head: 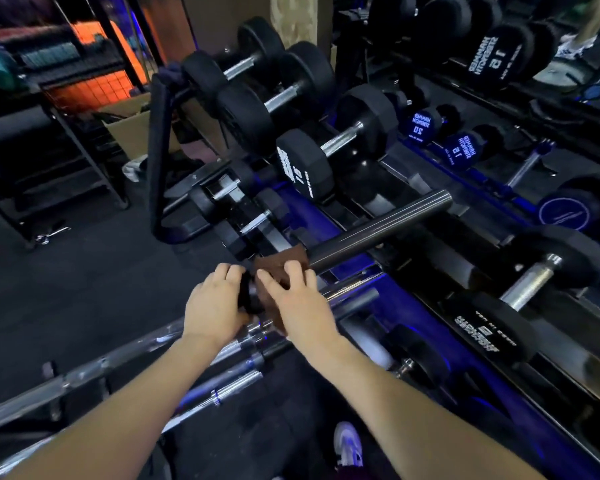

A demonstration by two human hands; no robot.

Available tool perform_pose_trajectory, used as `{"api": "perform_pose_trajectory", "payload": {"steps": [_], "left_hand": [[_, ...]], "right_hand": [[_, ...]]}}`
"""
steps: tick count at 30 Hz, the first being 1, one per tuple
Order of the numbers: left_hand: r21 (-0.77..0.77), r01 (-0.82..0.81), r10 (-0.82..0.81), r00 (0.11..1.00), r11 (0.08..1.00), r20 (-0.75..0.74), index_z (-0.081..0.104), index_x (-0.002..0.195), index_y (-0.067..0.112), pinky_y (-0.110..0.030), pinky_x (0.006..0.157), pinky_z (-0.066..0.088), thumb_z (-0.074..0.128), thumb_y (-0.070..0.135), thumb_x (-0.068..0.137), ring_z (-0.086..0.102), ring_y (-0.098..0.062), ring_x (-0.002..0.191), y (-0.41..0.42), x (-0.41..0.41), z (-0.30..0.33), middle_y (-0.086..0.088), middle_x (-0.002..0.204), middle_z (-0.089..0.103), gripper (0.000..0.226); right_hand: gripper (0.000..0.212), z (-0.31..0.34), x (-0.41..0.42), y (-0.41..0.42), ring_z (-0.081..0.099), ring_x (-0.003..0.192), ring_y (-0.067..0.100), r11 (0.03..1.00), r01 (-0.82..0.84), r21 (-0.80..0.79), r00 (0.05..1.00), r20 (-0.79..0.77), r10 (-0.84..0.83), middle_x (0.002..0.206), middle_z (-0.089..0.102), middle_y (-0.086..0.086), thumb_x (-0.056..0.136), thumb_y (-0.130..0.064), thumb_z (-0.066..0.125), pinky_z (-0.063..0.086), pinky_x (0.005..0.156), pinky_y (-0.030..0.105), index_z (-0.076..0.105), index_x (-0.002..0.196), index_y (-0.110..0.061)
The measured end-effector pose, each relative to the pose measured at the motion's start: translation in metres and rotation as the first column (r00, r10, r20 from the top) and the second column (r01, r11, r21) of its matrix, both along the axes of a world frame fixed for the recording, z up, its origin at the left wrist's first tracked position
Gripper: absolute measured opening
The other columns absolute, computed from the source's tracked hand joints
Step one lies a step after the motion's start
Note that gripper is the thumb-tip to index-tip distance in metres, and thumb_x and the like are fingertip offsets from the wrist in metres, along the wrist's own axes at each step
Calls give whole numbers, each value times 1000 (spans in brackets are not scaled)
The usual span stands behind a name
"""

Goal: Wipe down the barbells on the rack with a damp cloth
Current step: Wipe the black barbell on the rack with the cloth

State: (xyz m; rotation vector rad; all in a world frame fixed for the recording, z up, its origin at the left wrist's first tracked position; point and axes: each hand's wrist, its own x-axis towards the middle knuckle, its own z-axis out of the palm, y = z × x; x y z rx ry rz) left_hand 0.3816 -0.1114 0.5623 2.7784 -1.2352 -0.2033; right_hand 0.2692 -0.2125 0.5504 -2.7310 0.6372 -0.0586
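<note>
A dark barbell sleeve (pixel 381 226) runs up to the right from the middle of the view. A brown cloth (pixel 284 263) is wrapped on it near its collar. My right hand (pixel 298 303) lies over the cloth, fingers curled round it and the bar. Just to its left, my left hand (pixel 215 306) grips the black collar (pixel 246 296) of the bar. Several other chrome barbells (pixel 118 362) lie side by side below, running to the lower left.
A dumbbell rack (pixel 413 306) with black dumbbells (pixel 302 161) fills the right and the back. A black bench frame (pixel 49 161) and a cardboard box (pixel 132 129) stand at the left. My shoe (pixel 347 445) is on the dark floor (pixel 101 271).
</note>
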Motion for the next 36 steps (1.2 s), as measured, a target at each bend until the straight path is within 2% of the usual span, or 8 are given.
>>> {"api": "perform_pose_trajectory", "payload": {"steps": [9,12,15,19,22,26,32,36], "left_hand": [[157,-20,96,866,987,-491,52,133,17,-32,100,43,85,38,64,57,-21,112,-16,50,8,-3,121,62,80],[183,-7,106,837,983,-537,52,131,12,-33,98,45,81,42,68,60,-22,108,-16,58,2,-5,116,64,75],[143,-12,89,832,990,-547,45,135,6,-33,100,43,75,36,76,55,-24,114,-13,48,3,-10,127,57,74],[74,2,23,943,997,-333,23,148,14,-35,106,36,76,41,74,39,-22,130,-4,14,3,-1,142,32,95],[18,-24,27,973,1000,-230,29,145,19,-35,102,39,78,43,70,43,-19,126,-4,7,1,4,139,37,93],[5,-39,39,959,999,-280,31,145,19,-32,102,40,79,40,70,45,-19,125,-8,13,2,4,139,39,92],[27,-48,54,945,998,-323,32,145,19,-30,100,38,82,38,67,46,-20,124,-13,15,5,2,139,41,95],[36,-56,65,935,998,-348,34,145,17,-28,98,37,83,37,66,46,-21,124,-10,17,9,1,138,43,95]], "right_hand": [[65,-2,-16,-60,32,115,34,905,417,85,903,80,-423,140,22,10,89,-4,53,46,93,41,35,145,-31],[75,-2,3,-8,45,105,38,936,347,67,922,159,-353,131,35,12,70,-3,72,54,79,40,48,138,-27],[90,-10,9,26,53,94,34,985,171,2,974,150,-169,120,30,7,49,-8,86,55,58,31,55,130,-28],[85,-8,-3,-7,35,115,30,998,59,-14,997,60,-58,132,15,4,75,-11,71,55,77,36,30,144,-37],[79,1,-16,-53,30,123,33,970,230,76,972,18,-232,144,9,4,82,-11,66,48,94,45,28,144,-40],[66,6,-25,-103,26,128,39,927,374,38,928,-9,-373,154,11,9,87,-11,57,42,97,49,32,144,-35],[60,3,-18,-94,31,121,38,887,461,11,885,74,-460,147,25,12,89,-5,51,43,92,44,36,143,-26],[69,3,-9,-46,26,128,35,938,345,42,939,6,-345,149,18,8,87,-13,59,40,99,40,28,147,-29]]}}
